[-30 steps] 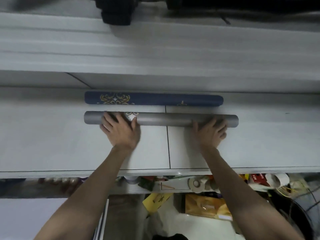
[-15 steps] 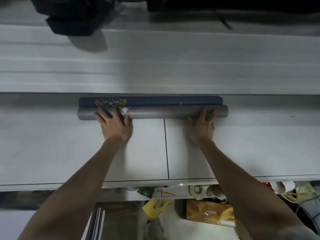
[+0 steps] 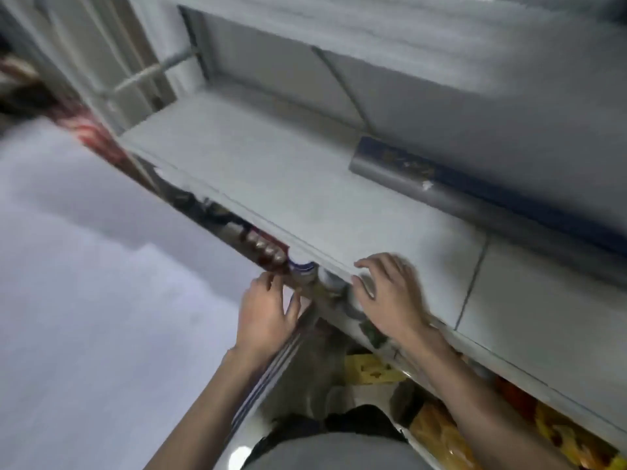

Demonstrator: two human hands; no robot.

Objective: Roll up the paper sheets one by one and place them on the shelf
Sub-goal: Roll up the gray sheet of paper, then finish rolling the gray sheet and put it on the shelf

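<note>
Hands empty: left hand (image 3: pixel 268 310), right hand (image 3: pixel 390 296) loosely spread by shelf (image 3: pixel 271 171) edge. Grey roll (image 3: pixel 383 169) touches blue roll (image 3: pixel 509 198) at back. Roll next sheet tight, ends even.

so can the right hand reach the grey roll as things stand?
Probably yes: the right hand is open at the front of the shelf, and only bare surface lies between it and the grey roll, farther back beside the blue roll.
</note>
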